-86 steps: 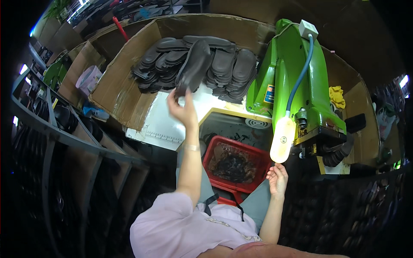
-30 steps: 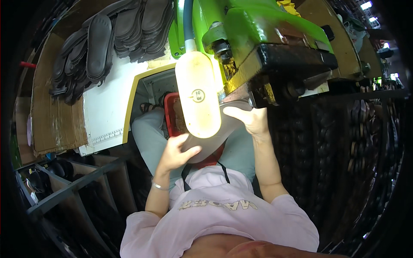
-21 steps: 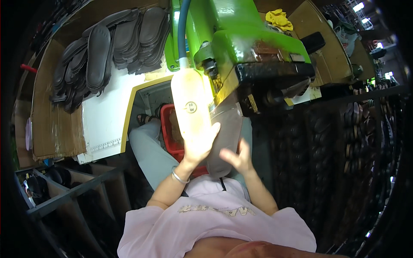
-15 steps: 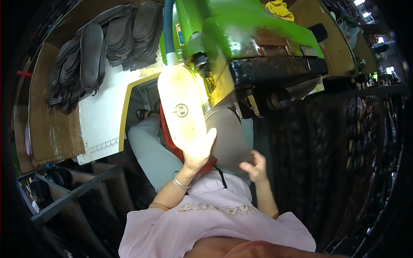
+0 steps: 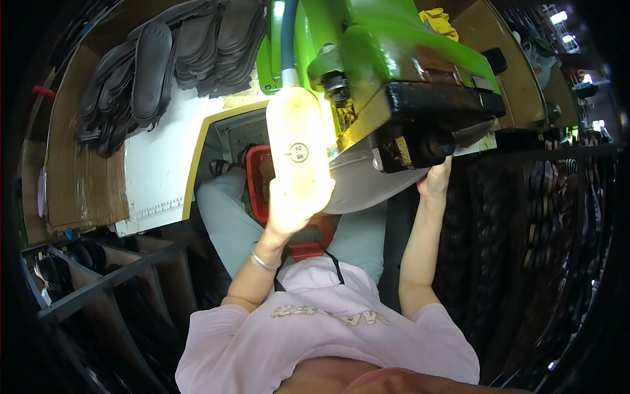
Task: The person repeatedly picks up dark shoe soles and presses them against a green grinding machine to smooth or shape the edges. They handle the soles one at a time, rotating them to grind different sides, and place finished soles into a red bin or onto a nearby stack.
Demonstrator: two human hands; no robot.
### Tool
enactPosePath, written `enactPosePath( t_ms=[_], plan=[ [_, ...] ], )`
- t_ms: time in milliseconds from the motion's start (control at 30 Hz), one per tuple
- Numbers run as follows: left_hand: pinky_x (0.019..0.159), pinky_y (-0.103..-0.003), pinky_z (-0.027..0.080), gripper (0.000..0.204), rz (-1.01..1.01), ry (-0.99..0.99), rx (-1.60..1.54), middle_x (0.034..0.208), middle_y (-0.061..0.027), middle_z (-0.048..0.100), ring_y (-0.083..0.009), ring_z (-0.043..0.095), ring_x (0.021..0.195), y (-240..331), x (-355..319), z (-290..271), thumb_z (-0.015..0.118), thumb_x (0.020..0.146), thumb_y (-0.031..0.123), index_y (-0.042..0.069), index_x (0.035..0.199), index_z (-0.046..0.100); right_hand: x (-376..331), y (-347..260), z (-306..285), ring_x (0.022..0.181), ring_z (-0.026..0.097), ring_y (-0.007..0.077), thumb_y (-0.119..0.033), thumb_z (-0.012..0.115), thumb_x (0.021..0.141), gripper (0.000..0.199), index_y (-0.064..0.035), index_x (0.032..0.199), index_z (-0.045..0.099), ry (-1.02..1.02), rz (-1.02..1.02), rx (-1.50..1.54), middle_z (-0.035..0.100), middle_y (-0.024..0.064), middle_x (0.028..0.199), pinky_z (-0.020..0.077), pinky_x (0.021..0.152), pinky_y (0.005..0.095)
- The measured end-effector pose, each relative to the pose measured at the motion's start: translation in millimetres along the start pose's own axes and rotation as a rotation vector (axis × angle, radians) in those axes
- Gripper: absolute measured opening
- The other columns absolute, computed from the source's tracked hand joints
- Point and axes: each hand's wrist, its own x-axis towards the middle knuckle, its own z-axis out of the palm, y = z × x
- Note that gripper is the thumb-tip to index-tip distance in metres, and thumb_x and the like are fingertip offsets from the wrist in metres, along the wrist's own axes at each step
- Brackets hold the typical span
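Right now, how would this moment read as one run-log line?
left hand: partly behind lit lamp; right hand: at right end of grey sole; grips: unclear; sole: at green machine

And here's the sole (image 5: pixel 374 196), one grey piece, blurred, its surface pale in the glare! It lies crosswise, left end lost behind the glowing lamp (image 5: pixel 298 148), right end up at the right hand (image 5: pixel 434 182), and look at that smooth long edge, bowing out toward the wearer! The far side tucks out of sight beneath the black head of the green machine (image 5: pixel 384 49); whether they touch there, you can't tell.
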Motion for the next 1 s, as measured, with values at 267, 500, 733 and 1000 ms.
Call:
enactPosePath(
  t_ms=[267, 500, 733, 1000],
  plan=[
    [0.079, -0.026, 0.050, 0.030, -0.069, 0.171, -0.197, 0.096, -0.0101, 0.067, -0.0145, 0.063, 0.085, 22, -14, -75, 0.070, 0.073, -0.003, -0.006, 0.102, 0.063, -29, 34, 36, 0.050, 0.055, 0.0119, -0.015, 0.049, 0.094, 0.026, -0.0015, 0.117, 0.049, -0.316, 0.163, 0.142, 0.060, 0.0092, 0.085, 0.0394, 0.033, 0.0225],
    [0.075, -0.022, 0.046, 0.027, -0.173, 0.255, -0.288, 0.092, -0.0061, 0.063, -0.0100, 0.058, 0.082, 13, -47, -115, 0.067, 0.077, -0.002, -0.004, 0.103, 0.059, -59, 34, 73, 0.057, 0.060, 0.0145, -0.010, 0.049, 0.094, 0.026, 0.0016, 0.117, 0.046, -0.379, 0.176, -0.082, 0.060, 0.0142, 0.093, 0.0459, 0.038, 0.0231],
    [0.076, -0.025, 0.050, 0.018, -0.442, 0.136, -0.254, 0.090, -0.0061, 0.064, -0.0094, 0.059, 0.082, -21, -111, -78, 0.070, 0.078, -0.005, 0.001, 0.088, 0.056, -51, 35, 89, 0.067, 0.062, 0.0111, -0.004, 0.070, 0.080, 0.025, 0.0075, 0.099, 0.059, -0.453, 0.004, -0.327, 0.064, 0.0088, 0.083, 0.0510, 0.060, 0.0219],
    [0.073, -0.023, 0.052, 0.027, -0.499, -0.104, -0.074, 0.096, -0.0083, 0.067, -0.0090, 0.062, 0.080, -27, -100, 42, 0.071, 0.081, 0.000, -0.007, 0.105, 0.061, -56, 37, 80, 0.069, 0.060, 0.0101, -0.011, 0.084, 0.069, 0.030, -0.0006, 0.089, 0.064, -0.267, -0.086, -0.482, 0.067, 0.0049, 0.085, 0.0475, 0.062, 0.0233]
  ],
)
